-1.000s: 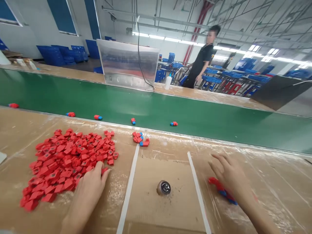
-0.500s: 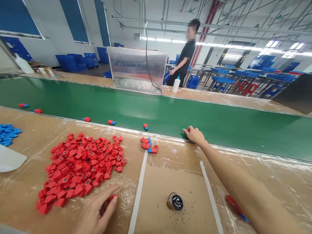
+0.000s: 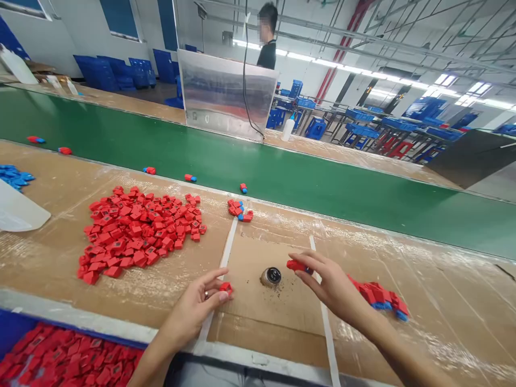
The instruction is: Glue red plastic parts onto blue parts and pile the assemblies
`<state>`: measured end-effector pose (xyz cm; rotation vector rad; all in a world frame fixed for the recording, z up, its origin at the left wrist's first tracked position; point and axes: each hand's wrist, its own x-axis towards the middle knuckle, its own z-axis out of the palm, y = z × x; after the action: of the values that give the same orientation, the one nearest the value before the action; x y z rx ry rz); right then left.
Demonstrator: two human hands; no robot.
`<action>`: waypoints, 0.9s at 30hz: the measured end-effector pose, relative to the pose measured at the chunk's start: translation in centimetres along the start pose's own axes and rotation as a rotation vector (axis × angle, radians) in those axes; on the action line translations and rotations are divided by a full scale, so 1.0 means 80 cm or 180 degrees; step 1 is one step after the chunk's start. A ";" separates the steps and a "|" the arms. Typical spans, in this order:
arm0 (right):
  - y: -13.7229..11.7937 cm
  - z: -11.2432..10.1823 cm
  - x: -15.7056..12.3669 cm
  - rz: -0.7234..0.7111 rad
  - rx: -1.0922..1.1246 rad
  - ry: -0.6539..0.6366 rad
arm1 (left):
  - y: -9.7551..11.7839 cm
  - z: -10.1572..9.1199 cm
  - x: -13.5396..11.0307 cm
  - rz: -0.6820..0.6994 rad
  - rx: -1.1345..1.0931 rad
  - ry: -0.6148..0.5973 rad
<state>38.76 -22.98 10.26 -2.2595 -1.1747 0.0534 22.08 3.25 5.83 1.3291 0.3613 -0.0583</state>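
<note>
Right, both hands are up and busy over a cardboard pad (image 3: 258, 328) on the surface (image 3: 451, 306)! The left hand (image 3: 193, 309) has a small red block (image 3: 226, 287) pinched at the fingertips (image 3: 213, 275), a narrow grip, though the block's long axis is too hidden to call. Over on the other side, the right hand (image 3: 334, 285) holds a red-and-blue piece (image 3: 297, 265) in an equally narrow pinch, its long axis running roughly sideways, red end pointing left toward the other hand, blue end tucked in by the fingers (image 3: 307, 257). Holding them out at the tips like that looks like a way to keep each piece visible and easy to turn. Between the hands sits a round metal stud (image 3: 271, 277), set on the pad, perhaps as a fixed point to work around. A heap of red blocks (image 3: 137, 234) lies to the left, handy for that hand, while a row of red-and-blue pieces (image 3: 379, 295) rests just beyond the right wrist. Further out, a green conveyor belt (image 3: 322, 193) carries a few scattered pieces.
</note>
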 end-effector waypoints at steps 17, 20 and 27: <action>-0.036 0.035 0.000 -0.0449 -0.0576 0.0284 | -0.034 0.031 -0.006 0.0159 -0.0353 -0.0135; -0.038 0.038 0.000 -0.0468 -0.0571 0.0243 | -0.034 0.031 -0.005 0.0141 -0.0370 -0.0169; -0.041 0.038 0.002 -0.0536 -0.0695 0.0110 | -0.032 0.031 -0.005 0.0080 -0.0383 -0.0234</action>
<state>35.56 -19.99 9.46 -2.3259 -1.4064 -0.1876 21.60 0.16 4.04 1.2089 0.2815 -0.0634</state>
